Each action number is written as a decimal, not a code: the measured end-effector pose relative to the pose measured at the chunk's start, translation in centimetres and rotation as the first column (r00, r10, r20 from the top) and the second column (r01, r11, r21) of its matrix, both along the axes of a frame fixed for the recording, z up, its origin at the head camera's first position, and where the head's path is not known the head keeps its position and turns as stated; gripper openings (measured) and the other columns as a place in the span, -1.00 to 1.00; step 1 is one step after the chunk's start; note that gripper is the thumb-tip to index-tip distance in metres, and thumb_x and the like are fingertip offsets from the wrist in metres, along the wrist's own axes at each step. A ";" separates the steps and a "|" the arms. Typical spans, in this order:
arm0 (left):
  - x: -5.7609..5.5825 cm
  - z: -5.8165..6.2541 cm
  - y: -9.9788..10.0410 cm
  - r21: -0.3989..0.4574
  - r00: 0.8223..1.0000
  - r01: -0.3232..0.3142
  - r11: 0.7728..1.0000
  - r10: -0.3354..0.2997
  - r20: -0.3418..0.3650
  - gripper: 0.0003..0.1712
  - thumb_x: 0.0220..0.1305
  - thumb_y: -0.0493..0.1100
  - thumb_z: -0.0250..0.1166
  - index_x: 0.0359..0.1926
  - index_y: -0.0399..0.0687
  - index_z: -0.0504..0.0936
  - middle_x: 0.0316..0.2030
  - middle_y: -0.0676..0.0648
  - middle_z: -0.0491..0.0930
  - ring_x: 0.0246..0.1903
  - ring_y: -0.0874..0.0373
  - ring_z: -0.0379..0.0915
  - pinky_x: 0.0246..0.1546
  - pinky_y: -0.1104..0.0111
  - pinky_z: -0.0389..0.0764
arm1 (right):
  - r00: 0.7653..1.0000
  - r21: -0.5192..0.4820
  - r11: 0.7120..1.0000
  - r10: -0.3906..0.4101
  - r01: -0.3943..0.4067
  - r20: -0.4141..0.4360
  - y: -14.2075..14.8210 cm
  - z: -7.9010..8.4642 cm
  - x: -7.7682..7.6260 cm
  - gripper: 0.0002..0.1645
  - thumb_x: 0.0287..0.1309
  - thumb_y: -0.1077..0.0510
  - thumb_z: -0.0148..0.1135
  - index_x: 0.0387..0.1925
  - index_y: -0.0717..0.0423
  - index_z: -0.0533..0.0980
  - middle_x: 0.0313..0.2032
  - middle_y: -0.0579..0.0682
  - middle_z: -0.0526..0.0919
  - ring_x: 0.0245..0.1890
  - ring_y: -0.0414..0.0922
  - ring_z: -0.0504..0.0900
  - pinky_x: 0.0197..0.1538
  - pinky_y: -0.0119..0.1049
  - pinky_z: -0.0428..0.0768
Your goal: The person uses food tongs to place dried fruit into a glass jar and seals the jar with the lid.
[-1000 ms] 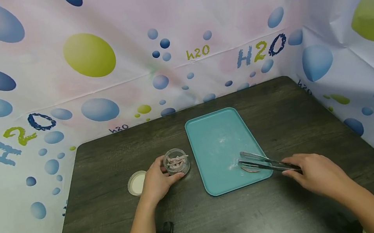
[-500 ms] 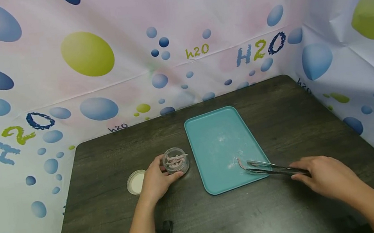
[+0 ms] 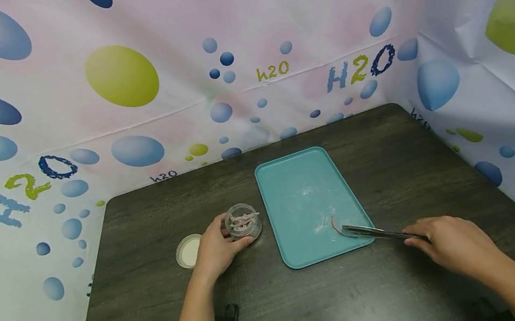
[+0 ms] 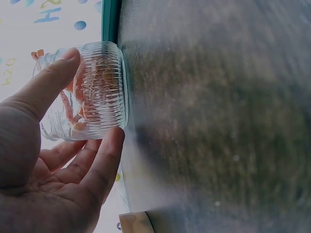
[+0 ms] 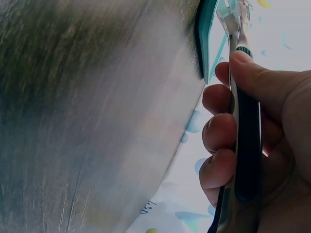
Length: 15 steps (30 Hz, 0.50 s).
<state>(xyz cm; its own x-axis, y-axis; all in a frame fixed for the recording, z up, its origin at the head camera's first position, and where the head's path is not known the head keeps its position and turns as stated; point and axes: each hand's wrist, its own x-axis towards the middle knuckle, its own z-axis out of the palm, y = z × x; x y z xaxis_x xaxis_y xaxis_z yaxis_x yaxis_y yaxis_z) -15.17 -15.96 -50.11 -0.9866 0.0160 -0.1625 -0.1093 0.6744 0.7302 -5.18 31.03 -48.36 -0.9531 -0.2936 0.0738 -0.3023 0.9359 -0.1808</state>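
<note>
My left hand (image 3: 215,250) holds an open glass jar (image 3: 253,230) of pinkish, whitish strips upright on the table. In the left wrist view, the thumb lies along one side of the ribbed jar (image 4: 104,92) and the fingers are at the other. Metal tongs (image 3: 379,232) are gripped by my right hand (image 3: 451,243); in the right wrist view, thumb and curled fingers wrap their dark handle (image 5: 248,145). The tongs' arms are pressed together, with their tips at a thin pinkish strip (image 3: 334,222) low on the turquoise tray (image 3: 295,188). Whether they pinch it is too small to tell.
A round lid (image 3: 188,252) with a cream inside lies left of the jar, by the left hand. White powdery patches (image 3: 322,225) mark the tray. The dark wooden table (image 3: 306,306) meets a printed sheet (image 3: 182,110) at its far edge.
The tongs have drawn back slightly to the right and their spread arms have come together at the strip. The strip's position has turned more upright. The left hand and jar stay put.
</note>
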 end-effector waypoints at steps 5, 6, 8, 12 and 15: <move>0.1 0.0 0.1 0.007 1.000 -0.001 1.000 0.001 0.000 0.03 0.19 -0.03 0.70 0.58 -0.13 0.39 0.24 -0.26 0.67 0.21 -0.18 0.68 0.14 -0.02 0.77 | 1.000 -0.002 1.000 0.008 -0.008 -0.019 -0.1 0.0 0.1 -0.75 0.22 0.01 0.59 -0.07 -0.09 0.84 -0.13 -0.09 0.89 -0.31 -0.09 0.83 -0.42 -0.23 0.69; 0.1 0.0 0.1 0.007 1.000 -0.001 1.000 0.001 0.000 0.03 0.19 -0.03 0.70 0.58 -0.14 0.39 0.24 -0.26 0.67 0.21 -0.18 0.68 0.14 -0.02 0.77 | 1.000 -0.006 1.000 0.007 -0.007 -0.020 -0.2 0.0 0.1 -0.76 0.22 0.02 0.59 -0.07 -0.10 0.84 -0.13 -0.09 0.89 -0.31 -0.09 0.83 -0.42 -0.23 0.69; 0.1 0.0 0.1 0.008 1.000 0.000 1.000 0.000 0.000 0.03 0.19 -0.04 0.70 0.58 -0.14 0.39 0.24 -0.26 0.67 0.20 -0.18 0.68 0.14 -0.02 0.77 | 1.000 -0.012 1.000 0.004 -0.004 -0.021 -0.2 0.0 0.0 -0.76 0.23 0.02 0.58 -0.07 -0.10 0.83 -0.13 -0.08 0.89 -0.30 -0.09 0.83 -0.42 -0.23 0.68; 0.1 0.0 0.1 0.008 1.000 -0.001 1.000 0.001 0.001 0.03 0.19 -0.04 0.69 0.58 -0.14 0.39 0.23 -0.26 0.67 0.20 -0.18 0.68 0.13 -0.02 0.77 | 1.000 -0.040 0.999 -0.022 0.021 -0.015 -0.4 0.1 0.0 -0.77 0.25 0.04 0.58 -0.06 -0.08 0.83 -0.15 -0.08 0.89 -0.37 -0.15 0.80 -0.49 -0.33 0.57; 0.1 0.0 0.1 0.008 1.000 0.000 1.000 0.000 0.000 0.03 0.20 -0.04 0.69 0.58 -0.14 0.38 0.23 -0.26 0.67 0.19 -0.17 0.69 0.12 -0.01 0.77 | 0.999 -0.057 0.998 -0.040 0.039 -0.010 -0.4 0.1 -0.1 -0.77 0.25 0.06 0.57 -0.06 -0.05 0.83 -0.16 -0.06 0.90 -0.42 -0.18 0.77 -0.52 -0.39 0.47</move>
<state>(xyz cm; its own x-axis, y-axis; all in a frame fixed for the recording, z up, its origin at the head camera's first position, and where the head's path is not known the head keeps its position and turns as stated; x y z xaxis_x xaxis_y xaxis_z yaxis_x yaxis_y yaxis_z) -15.11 -15.89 -50.10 -0.9866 0.0170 -0.1620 -0.1093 0.6684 0.7357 -5.32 30.59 -48.28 -0.9629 -0.2510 0.0995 -0.2677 0.9354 -0.2308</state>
